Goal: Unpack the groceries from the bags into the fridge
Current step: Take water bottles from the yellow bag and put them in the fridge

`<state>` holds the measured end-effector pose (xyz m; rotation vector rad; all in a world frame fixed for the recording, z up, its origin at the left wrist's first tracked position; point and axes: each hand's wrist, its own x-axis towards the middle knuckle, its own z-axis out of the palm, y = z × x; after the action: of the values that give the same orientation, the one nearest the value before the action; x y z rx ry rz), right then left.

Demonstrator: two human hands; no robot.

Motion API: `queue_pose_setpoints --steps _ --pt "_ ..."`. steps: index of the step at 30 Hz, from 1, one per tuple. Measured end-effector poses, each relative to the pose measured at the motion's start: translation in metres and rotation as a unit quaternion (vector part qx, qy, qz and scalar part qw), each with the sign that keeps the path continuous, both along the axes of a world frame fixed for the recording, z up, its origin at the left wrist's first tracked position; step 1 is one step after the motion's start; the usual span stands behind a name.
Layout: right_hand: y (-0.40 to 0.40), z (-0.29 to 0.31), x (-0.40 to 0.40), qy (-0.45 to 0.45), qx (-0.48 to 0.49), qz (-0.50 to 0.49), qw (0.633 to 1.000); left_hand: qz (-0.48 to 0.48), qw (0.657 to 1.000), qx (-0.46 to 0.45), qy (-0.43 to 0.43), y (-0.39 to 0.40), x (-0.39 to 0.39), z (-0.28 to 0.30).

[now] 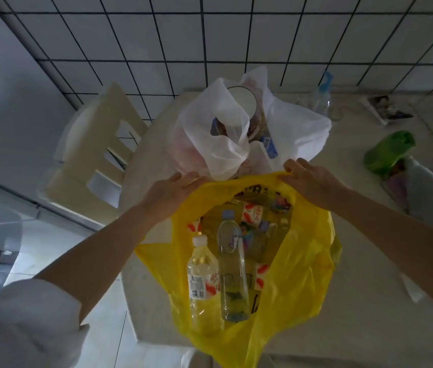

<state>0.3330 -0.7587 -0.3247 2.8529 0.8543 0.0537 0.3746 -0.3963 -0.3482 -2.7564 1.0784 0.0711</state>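
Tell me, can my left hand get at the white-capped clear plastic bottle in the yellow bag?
Probably yes: the yellow plastic bag is held open and the white-capped clear plastic bottle lies uncovered, though the left hand must release the rim first.

A dim indoor picture with a cool blue-grey cast and soft, even light. Shadows are faint and no clear source of light shows. The yellow bag [297,264] is the brightest, most saturated thing, with pale sheen on its folds. Small glints sit on the clear bottles [232,266] inside it. The wide lens bends the wall tile lines [157,59] outward. The corners look darker, and the white sleeve [21,325] at lower left is blurred.
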Motion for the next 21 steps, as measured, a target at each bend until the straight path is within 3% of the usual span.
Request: queue_pose_setpoints --steps 3,8,10,13,16,21 --pt "-0.004 -0.014 0.003 0.027 -0.088 -0.046 0.995 0.086 0.996 0.026 0.019 0.004 0.008 -0.012" --pt "-0.008 -0.014 -0.005 0.029 -0.012 -0.079 0.996 0.255 0.964 -0.034 0.064 0.029 0.001 -0.028" --pt "-0.003 0.000 -0.013 0.031 0.024 -0.091 0.995 0.279 0.953 -0.078 0.093 0.034 -0.007 -0.028" --pt "0.022 0.014 -0.040 0.018 0.098 -0.033 0.994 0.260 0.936 -0.202 0.126 0.029 -0.030 -0.021" --pt "0.048 0.006 -0.078 0.065 0.083 0.047 0.993 0.206 0.921 -0.308 0.121 0.014 -0.063 -0.012" --pt "0.053 -0.016 -0.124 0.099 0.059 0.088 0.989 0.085 0.938 -0.315 0.118 -0.009 -0.134 -0.019"
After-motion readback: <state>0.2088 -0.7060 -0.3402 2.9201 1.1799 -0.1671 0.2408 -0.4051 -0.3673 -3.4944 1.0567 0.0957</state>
